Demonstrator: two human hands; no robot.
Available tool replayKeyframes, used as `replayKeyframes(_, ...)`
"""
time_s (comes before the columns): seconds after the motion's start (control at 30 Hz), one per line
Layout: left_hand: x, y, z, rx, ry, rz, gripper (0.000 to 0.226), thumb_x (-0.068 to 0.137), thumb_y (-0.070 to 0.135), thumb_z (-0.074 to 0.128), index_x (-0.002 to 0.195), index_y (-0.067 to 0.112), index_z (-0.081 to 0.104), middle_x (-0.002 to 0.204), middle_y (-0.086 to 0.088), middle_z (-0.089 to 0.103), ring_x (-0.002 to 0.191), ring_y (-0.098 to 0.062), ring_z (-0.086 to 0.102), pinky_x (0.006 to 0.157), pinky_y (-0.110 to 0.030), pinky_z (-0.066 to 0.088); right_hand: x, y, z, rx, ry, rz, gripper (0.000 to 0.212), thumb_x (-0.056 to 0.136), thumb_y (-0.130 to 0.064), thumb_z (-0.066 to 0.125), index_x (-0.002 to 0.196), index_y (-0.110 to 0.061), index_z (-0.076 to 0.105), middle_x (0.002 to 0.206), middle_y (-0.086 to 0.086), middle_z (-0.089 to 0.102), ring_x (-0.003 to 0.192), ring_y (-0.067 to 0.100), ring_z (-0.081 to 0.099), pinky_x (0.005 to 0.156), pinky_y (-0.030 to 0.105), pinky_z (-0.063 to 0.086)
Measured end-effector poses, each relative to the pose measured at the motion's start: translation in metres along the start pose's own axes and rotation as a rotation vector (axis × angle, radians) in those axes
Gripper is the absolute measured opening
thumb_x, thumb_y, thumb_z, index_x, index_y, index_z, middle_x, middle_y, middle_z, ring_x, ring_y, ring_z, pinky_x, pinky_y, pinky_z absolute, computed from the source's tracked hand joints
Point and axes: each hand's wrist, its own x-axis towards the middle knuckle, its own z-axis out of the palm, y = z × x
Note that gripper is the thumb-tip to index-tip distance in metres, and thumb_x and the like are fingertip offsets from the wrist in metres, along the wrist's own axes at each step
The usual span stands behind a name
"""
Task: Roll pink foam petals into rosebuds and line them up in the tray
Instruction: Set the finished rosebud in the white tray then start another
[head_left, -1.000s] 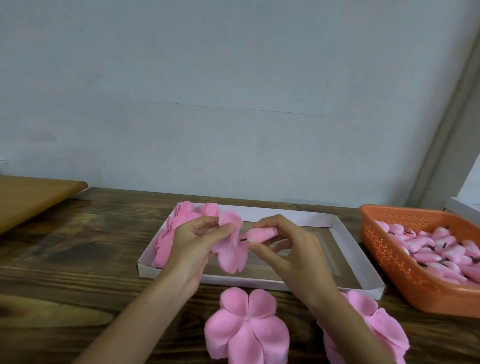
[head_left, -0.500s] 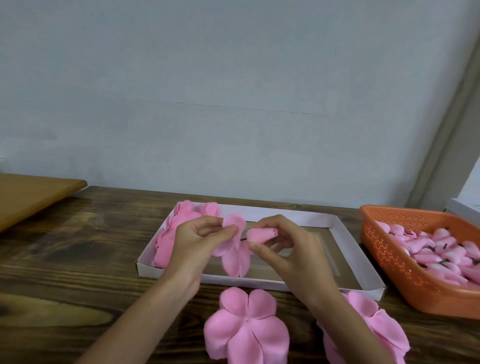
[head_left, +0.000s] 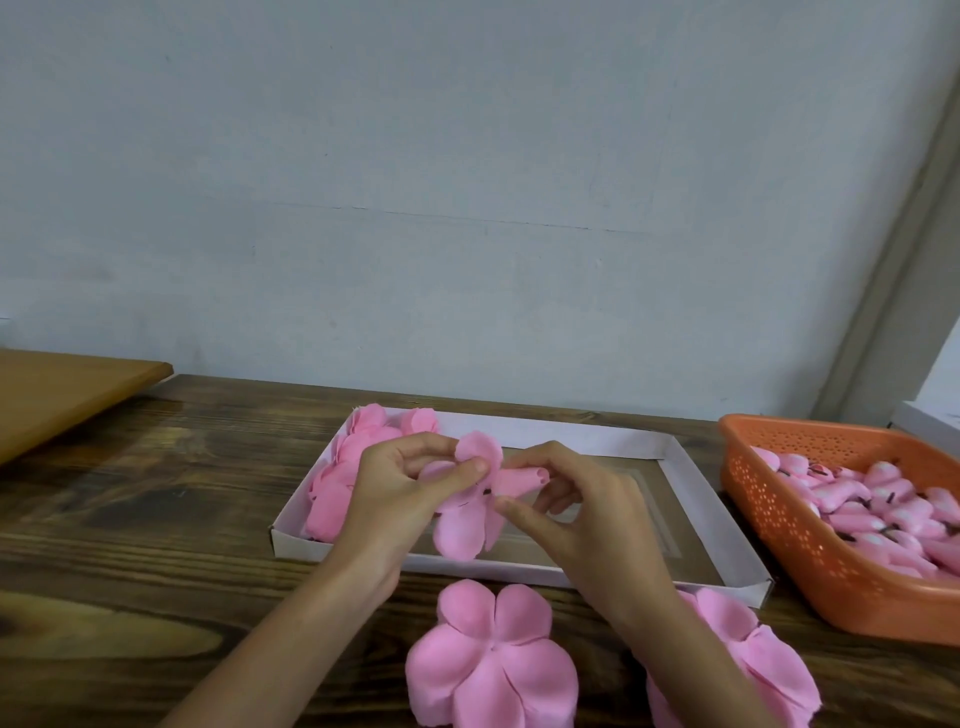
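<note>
My left hand (head_left: 400, 488) pinches a pink foam petal piece (head_left: 462, 525) above the white tray (head_left: 691, 499), its loose petals hanging down. My right hand (head_left: 576, 509) grips a small rolled pink bud core (head_left: 522, 479) pressed against the middle of that petal piece. Several finished pink rosebuds (head_left: 337, 483) lie packed in the tray's left end. A flat five-petal foam flower (head_left: 491, 660) lies on the wooden table in front of the tray. A second flat petal stack (head_left: 763, 660) shows partly under my right forearm.
An orange perforated basket (head_left: 779, 525) at the right holds several small pink bud cores with dark stems. A lighter wooden board (head_left: 62, 395) sticks in from the left. The pale wall rises right behind the table.
My left hand has turned the petal piece so that one petal now stands up above the thumb. The bud core stays pressed to its middle. Both hands remain over the tray.
</note>
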Motion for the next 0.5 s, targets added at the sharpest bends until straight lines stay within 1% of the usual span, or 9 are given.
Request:
replayKeyframes(0.1, -0.003, 0.000, 0.002, 0.024, 0.015, 0.057, 0.013, 0.079, 0.014, 0.085, 0.092, 0.013, 0.081, 0.088, -0.003, 0.080, 0.086, -0.017, 0.076, 0.068, -0.020, 0.058, -0.001, -0.002, 0.000, -0.058, 0.024, -0.014, 0.030, 0.079, -0.040, 0.086, 0.102, -0.042, 0.067, 0.084, -0.029, 0.068, 0.071, 0.004, 0.066, 0.065, 0.028, 0.055)
replayKeyframes(0.17, -0.004, 0.000, 0.004, 0.038, 0.047, 0.095, 0.013, 0.078, 0.014, 0.086, 0.090, 0.013, 0.081, 0.086, -0.002, 0.080, 0.083, -0.015, 0.076, 0.068, -0.020, 0.059, -0.001, -0.004, 0.000, -0.082, 0.032, -0.016, 0.031, 0.078, -0.044, 0.086, 0.100, -0.040, 0.065, 0.085, -0.032, 0.068, 0.070, 0.004, 0.065, 0.063, 0.027, 0.054)
replayKeyframes(0.27, -0.007, 0.001, 0.008, 0.052, 0.081, 0.157, 0.012, 0.078, 0.013, 0.086, 0.088, 0.016, 0.081, 0.084, 0.000, 0.079, 0.081, -0.015, 0.076, 0.069, -0.023, 0.061, -0.001, -0.007, -0.001, -0.066, 0.034, -0.017, 0.030, 0.075, -0.043, 0.088, 0.096, -0.037, 0.067, 0.086, -0.033, 0.068, 0.067, 0.007, 0.065, 0.063, 0.031, 0.055)
replayKeyframes(0.33, -0.009, 0.002, 0.009, 0.055, 0.061, 0.225, 0.012, 0.080, 0.010, 0.084, 0.088, 0.020, 0.082, 0.084, 0.001, 0.079, 0.082, -0.014, 0.076, 0.071, -0.023, 0.060, -0.001, -0.009, 0.000, -0.044, 0.022, -0.010, 0.029, 0.075, -0.041, 0.089, 0.096, -0.038, 0.069, 0.082, -0.033, 0.066, 0.066, 0.010, 0.064, 0.064, 0.034, 0.055)
replayKeyframes(0.4, -0.011, 0.005, 0.010, 0.080, 0.019, 0.294, 0.014, 0.082, 0.012, 0.083, 0.088, 0.025, 0.082, 0.084, 0.004, 0.080, 0.084, -0.014, 0.076, 0.073, -0.022, 0.059, -0.001, -0.010, 0.001, -0.035, 0.022, -0.001, 0.029, 0.073, -0.041, 0.090, 0.094, -0.037, 0.070, 0.077, -0.035, 0.064, 0.065, 0.010, 0.064, 0.063, 0.034, 0.054)
replayKeyframes(0.5, -0.013, 0.008, 0.012, 0.116, -0.003, 0.360, 0.019, 0.081, 0.013, 0.082, 0.086, 0.031, 0.081, 0.082, 0.008, 0.079, 0.083, -0.008, 0.075, 0.072, -0.016, 0.056, -0.002, -0.009, 0.002, -0.032, 0.034, 0.026, 0.031, 0.071, -0.042, 0.091, 0.092, -0.037, 0.069, 0.081, -0.037, 0.065, 0.065, 0.010, 0.065, 0.063, 0.034, 0.054)
